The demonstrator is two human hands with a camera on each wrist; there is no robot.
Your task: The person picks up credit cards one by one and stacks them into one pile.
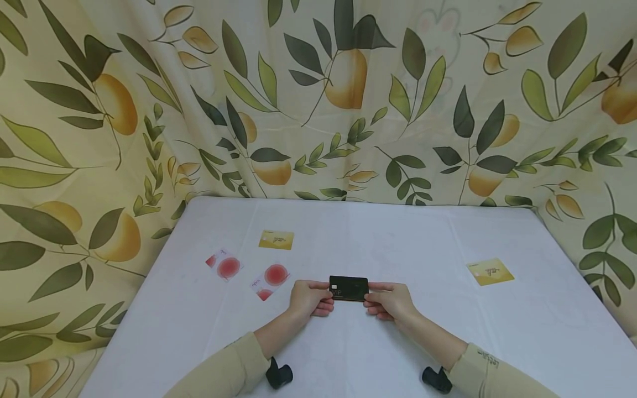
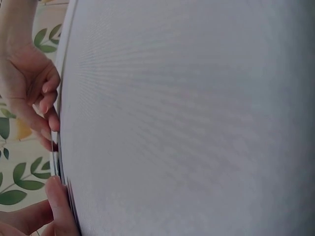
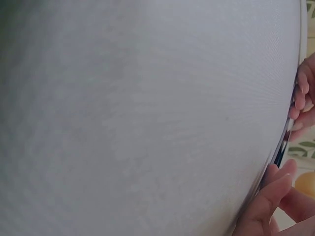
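Between both hands is a black card point(image 1: 350, 287) printed with "VIP" and a small pale chip mark, near the middle of the white table. The left hand point(image 1: 309, 298) pinches its left end between thumb and fingers. At the opposite end, the right hand point(image 1: 392, 301) pinches it the same way. Both wrist views show the card only as a thin dark edge, between the left hand's fingers point(image 2: 60, 204) and the right hand's fingers point(image 3: 268, 199). It lies low, close over the tabletop.
Left of the hands lie two white cards with red circles, one nearer point(image 1: 270, 281) and one farther left point(image 1: 225, 265). A gold card point(image 1: 276, 240) lies behind them, another gold card point(image 1: 490, 272) at the right. A leaf-and-fruit patterned curtain point(image 1: 318, 127) hangs behind the white table point(image 1: 398, 237).
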